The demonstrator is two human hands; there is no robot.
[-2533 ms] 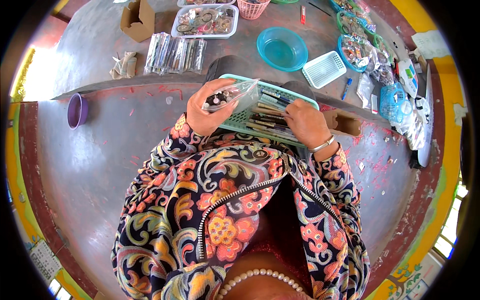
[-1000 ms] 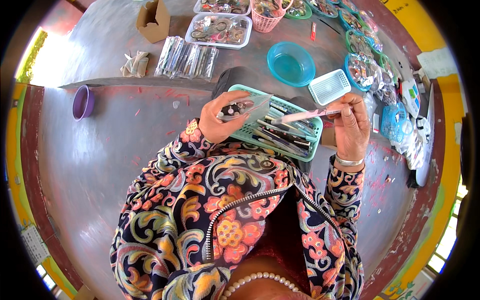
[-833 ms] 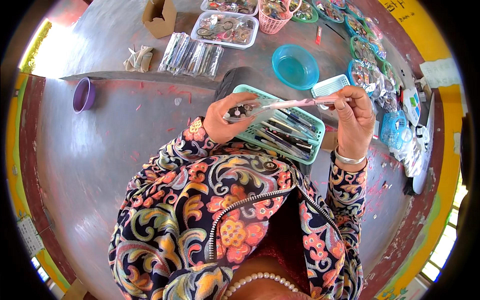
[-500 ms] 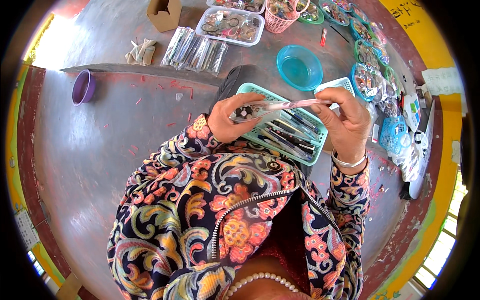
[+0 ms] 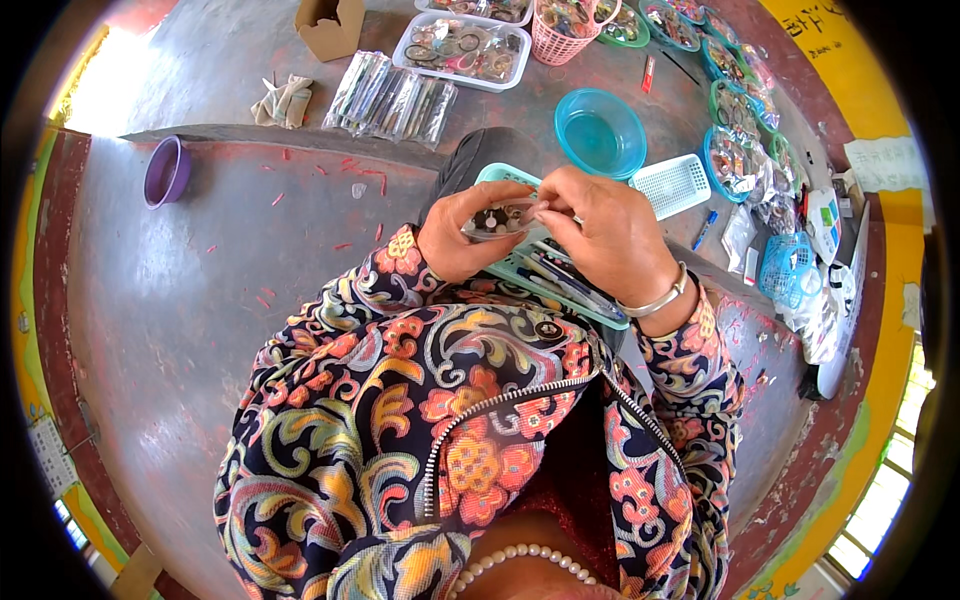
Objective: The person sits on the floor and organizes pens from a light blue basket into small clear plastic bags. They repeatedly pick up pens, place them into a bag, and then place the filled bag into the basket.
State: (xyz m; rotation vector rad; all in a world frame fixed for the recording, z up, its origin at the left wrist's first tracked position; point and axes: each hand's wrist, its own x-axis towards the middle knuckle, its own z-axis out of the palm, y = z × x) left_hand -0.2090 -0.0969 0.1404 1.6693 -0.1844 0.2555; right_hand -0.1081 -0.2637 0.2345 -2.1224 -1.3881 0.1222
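My left hand (image 5: 450, 240) curls around a clear plastic bag (image 5: 497, 219) with dark and pale round ends showing in it, perhaps pen ends. At the bag's right end, my right hand (image 5: 612, 228) pinches its edge between thumb and fingers. Beneath both hands a mint-green basket (image 5: 503, 173) rests at my lap, with several loose pens (image 5: 562, 272) lying in it. My right hand and wrist hide much of the basket's right side.
Ahead stand a blue basin (image 5: 612, 166) and a white perforated basket (image 5: 672, 188). Packs of bagged pens (image 5: 390, 100) lie ahead left, by a cloth glove (image 5: 283, 102) and a cardboard box (image 5: 330, 28). A purple bowl (image 5: 167, 172) is far left. Baskets of small items (image 5: 735, 110) line the right.
My right hand has moved left and turned over toward my left hand, from the far end of the stretched bag to close beside it. The white basket now shows more fully.
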